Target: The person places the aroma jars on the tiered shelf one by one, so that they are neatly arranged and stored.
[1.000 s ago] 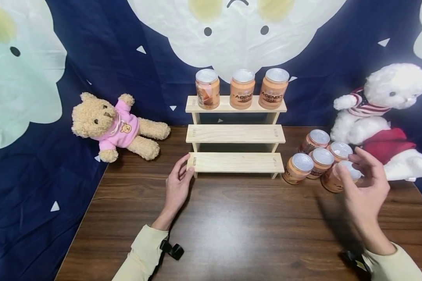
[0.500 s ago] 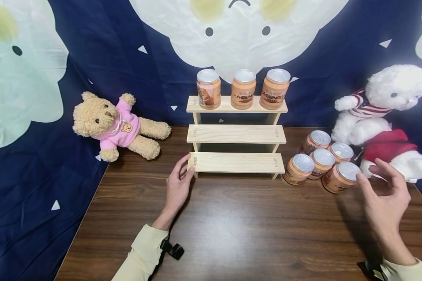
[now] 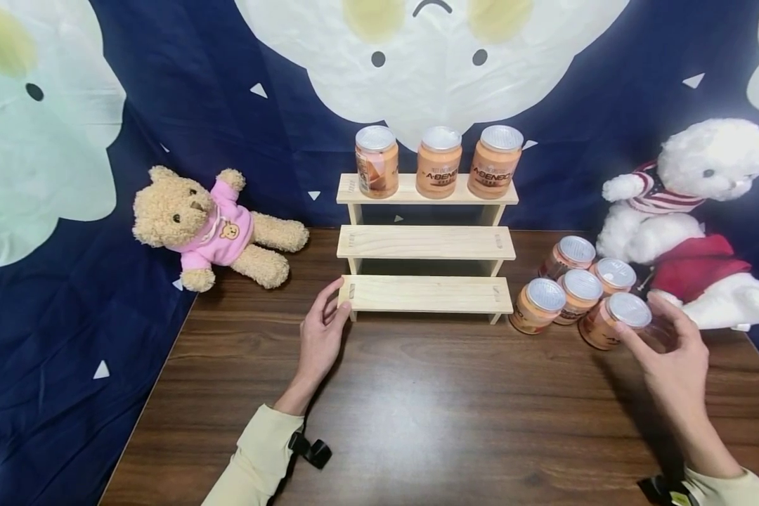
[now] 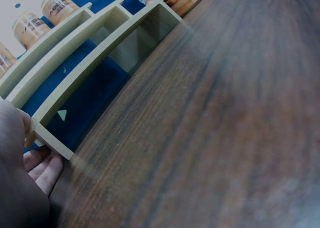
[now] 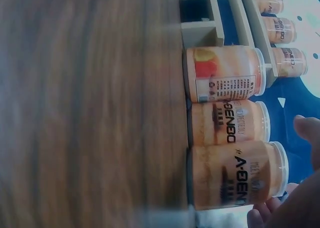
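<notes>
Evidently poised nearer R hand [image 3: 677, 362], fingers loose, w/ upright jar [image 3: 607, 322] on rack [image 3: 425, 242] side; gripped rack w/ L hand [image 3: 320, 339].

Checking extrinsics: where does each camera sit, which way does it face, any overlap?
Head: on the head, facing forward and down at the shelf and jars; left hand and right hand show.
Left wrist: worn there, looking along the shelf's front and tabletop, image tilted; part of the left hand shows.
Right wrist: worn there, facing the jars, image turned sideways; part of the right hand shows.
Shared: both wrist views catch the shelf and jars.
</notes>
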{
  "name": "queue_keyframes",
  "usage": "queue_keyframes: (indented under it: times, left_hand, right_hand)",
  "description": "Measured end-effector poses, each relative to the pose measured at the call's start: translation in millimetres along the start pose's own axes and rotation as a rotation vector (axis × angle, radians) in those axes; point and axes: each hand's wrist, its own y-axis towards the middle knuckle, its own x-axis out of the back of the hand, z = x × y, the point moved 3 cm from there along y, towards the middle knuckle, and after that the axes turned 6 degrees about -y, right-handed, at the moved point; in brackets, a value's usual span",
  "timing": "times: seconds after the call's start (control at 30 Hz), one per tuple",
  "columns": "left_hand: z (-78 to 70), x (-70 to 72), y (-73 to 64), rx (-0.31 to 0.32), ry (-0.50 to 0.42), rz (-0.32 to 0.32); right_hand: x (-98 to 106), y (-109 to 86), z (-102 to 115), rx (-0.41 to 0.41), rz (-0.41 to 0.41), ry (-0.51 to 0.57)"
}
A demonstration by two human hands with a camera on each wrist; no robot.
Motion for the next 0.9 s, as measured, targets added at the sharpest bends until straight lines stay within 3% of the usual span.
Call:
queue_keyframes:
  times: [0.17, 0.23, 0.4, 0.57, 0.7, 0.77, 0.9]
  left_hand:
    - [5.9, 1.4, 1.3, -0.007, -0.001, 0.002]
    - [9.6, 2.6, 1.9, 0.027, -0.009, -0.002]
    - [18.3, 4.0, 4.4, 0.057, -0.028, 0.0]
    - [2.9, -0.1, 2.0, -0.024, -0.041, 0.012]
    - [-2.4, -0.8, 0.5, -0.017, -0.025, 0.004]
    - [-2.1, -0.7, 0.2, -0.016, -0.02, 0.004]
    - [6.4, 0.6, 2.5, 0.005, -0.019, 0.003]
  right_hand:
    - [-4.0, 1.4, -8.3, -0.047, 0.016, -0.071]
    - [-5.4, 2.7, -12.4, -0.066, 0.014, -0.06]
    - [-7.2, 5.8, -22.2, -0.109, -0.005, 0.044]
    - [-8.8, 5.6, -24.4, -0.101, -0.016, 0.128]
    - [-11.7, 5.0, -23.1, -0.088, -0.013, 0.228]
    - [-13.3, 5.1, -23.0, -0.085, -0.009, 0.29]
    - [-14.7, 5.4, -23.9, -0.076, -0.007, 0.313]
